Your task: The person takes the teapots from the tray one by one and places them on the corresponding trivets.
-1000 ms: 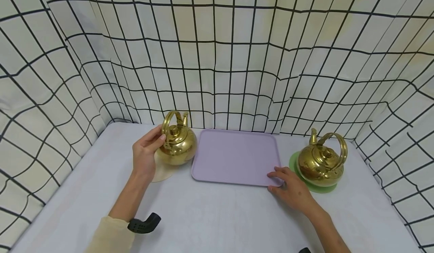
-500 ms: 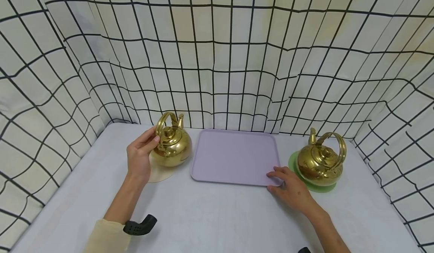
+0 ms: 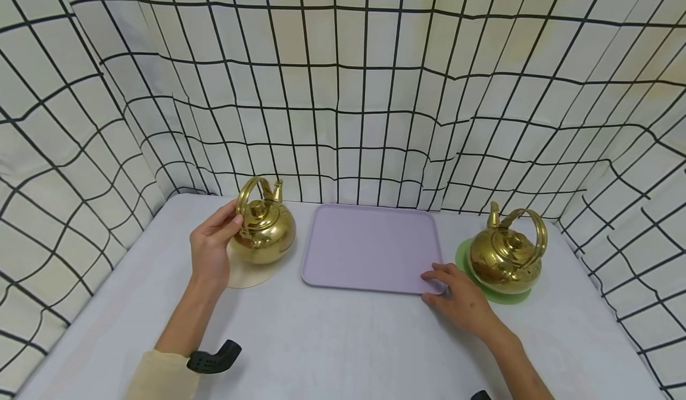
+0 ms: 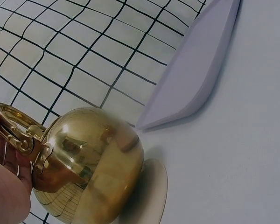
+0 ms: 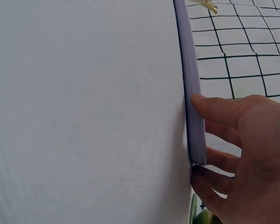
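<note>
My left hand (image 3: 211, 250) holds a brass teapot (image 3: 268, 236) by the side of its arched handle. The teapot hangs close over a round beige coaster (image 3: 249, 276), which shows under its base in the left wrist view. At the near right corner of a lilac tray (image 3: 370, 245), my right hand (image 3: 462, 302) grips the rim. Its thumb presses the near side of the tray rim (image 5: 190, 74) in the right wrist view, with fingers round the corner. The tray lies flat and bears nothing.
A second brass teapot (image 3: 504, 263) stands on a green coaster (image 3: 511, 299) just right of my right hand. Behind and on both sides rises white cloth with a black grid (image 3: 354, 90). A white cloth (image 3: 343, 340) covers the table.
My left hand has carried the teapot leftward, away from the tray and further over the beige coaster. My right hand has stayed at the tray corner.
</note>
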A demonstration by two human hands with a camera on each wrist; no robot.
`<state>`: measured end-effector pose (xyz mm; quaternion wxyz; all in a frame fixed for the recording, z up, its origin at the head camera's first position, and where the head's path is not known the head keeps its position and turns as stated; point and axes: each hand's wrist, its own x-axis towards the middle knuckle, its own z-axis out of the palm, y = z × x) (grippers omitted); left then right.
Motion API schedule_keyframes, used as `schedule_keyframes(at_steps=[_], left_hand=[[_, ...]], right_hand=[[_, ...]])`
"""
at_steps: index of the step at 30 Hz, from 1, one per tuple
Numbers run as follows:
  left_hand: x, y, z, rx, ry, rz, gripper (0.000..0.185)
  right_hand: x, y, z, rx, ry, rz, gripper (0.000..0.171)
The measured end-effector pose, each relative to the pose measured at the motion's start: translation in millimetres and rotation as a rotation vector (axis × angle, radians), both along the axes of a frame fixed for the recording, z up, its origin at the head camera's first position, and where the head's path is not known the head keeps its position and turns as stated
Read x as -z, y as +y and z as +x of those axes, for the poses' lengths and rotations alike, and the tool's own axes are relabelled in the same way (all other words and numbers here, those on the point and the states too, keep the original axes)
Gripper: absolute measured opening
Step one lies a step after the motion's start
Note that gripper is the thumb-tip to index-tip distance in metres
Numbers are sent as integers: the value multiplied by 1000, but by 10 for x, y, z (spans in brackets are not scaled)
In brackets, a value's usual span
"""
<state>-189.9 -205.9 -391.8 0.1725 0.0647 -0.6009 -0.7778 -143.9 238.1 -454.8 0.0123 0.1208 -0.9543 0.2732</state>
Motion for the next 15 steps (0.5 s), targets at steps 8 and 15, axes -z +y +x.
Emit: schedule_keyframes(at_steps=[8,15], left_hand=[[-4,-40,31,-12,-18,8,35],[6,-92,54,-21,-4,33,34]], right_hand=[[3,-9,-9,6,0,8,33],[-3,-3,-2,10,-5,8,33]])
